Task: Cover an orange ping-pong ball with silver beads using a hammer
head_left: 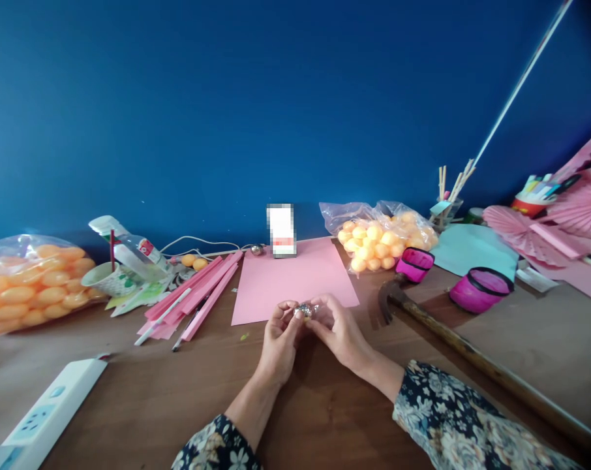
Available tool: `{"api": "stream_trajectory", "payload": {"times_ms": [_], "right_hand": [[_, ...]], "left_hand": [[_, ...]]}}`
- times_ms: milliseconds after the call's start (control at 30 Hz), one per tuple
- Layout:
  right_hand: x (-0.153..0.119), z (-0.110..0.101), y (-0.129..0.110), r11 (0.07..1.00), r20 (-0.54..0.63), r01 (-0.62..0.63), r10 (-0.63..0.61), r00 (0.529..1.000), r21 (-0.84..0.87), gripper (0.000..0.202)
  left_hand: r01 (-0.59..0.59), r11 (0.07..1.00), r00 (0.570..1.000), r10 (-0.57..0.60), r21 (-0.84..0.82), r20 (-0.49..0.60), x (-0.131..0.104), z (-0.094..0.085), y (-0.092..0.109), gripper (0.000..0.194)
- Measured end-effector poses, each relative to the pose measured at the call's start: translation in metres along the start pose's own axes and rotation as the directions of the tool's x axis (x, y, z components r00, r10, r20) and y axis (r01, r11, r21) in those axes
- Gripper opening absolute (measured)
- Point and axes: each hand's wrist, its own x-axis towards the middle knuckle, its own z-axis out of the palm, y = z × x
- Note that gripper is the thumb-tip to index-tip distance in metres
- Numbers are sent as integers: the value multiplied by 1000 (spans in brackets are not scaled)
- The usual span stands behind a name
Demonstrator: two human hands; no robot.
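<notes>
Both hands meet over the near edge of a pink sheet of paper point(295, 277) on the brown table. Between their fingertips is a small shiny silver thing point(305, 309), which looks like crumpled foil; the fingers partly cover it. My left hand point(282, 336) is closed on its left side, thumb on the near face. From the right, my right hand point(338, 329) pinches it with thumb and fingers. A silver ball point(257, 249) rests at the back left of the sheet, beside a blurred-out upright phone-like object point(282, 230).
Pink paper strips point(197, 297), a paper cup point(110, 281) and a bag of orange balls point(36, 284) lie left. Behind right stands another ball bag point(374, 241). A wooden-handled hammer point(452, 343) and magenta mesh cups point(481, 290) are right. A power strip point(55, 408) sits front left.
</notes>
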Motion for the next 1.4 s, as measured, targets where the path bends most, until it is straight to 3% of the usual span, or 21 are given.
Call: {"api": "stream_trajectory", "payload": {"times_ms": [200,433,700,833,967,1033,1100,1167,1233,1333,1400], "right_hand": [[0,1,1,998,-17,5,-6,1000,-58,27],[0,0,-2,1000,10,-19,18,1000,22,34],[-1,0,0,1000,6,-4,4,1000,-30,31],[2,1,-8,1000,16,23,-22,1000,-15,31],[-1,-24,-26,967,66,111,-98,993,-231,46],[-10,-52,-30,831,-1,157,-187,982,-534,41],[-26,-87,-25,592,-55,100,-238,970,-799,37],[-45,-121,-11,344,-77,16,-256,964,-939,40],[-63,-148,7,158,-107,-73,-219,970,-985,42],[-79,-170,29,47,-90,-84,-141,986,-995,39],[-80,-176,37,46,-58,-52,-130,990,-998,37]], "left_hand": [[97,992,995,-97,-87,-2,-1,1,2,39],[171,967,984,-177,-186,-13,4,-2,4,23],[160,967,984,-172,-200,-42,3,0,4,23],[160,969,986,-164,-189,-6,3,-2,1,24],[177,966,984,-181,-188,-1,5,-5,4,29],[190,959,981,-196,-208,-7,6,-5,7,30],[218,953,974,-226,-209,-11,5,-5,9,33],[252,947,965,-261,-200,-20,4,-4,10,38],[263,944,961,-274,-199,-28,4,-4,10,41],[233,945,970,-243,-229,-18,4,-3,10,41],[210,941,976,-218,-264,1,4,-4,10,40]]}}
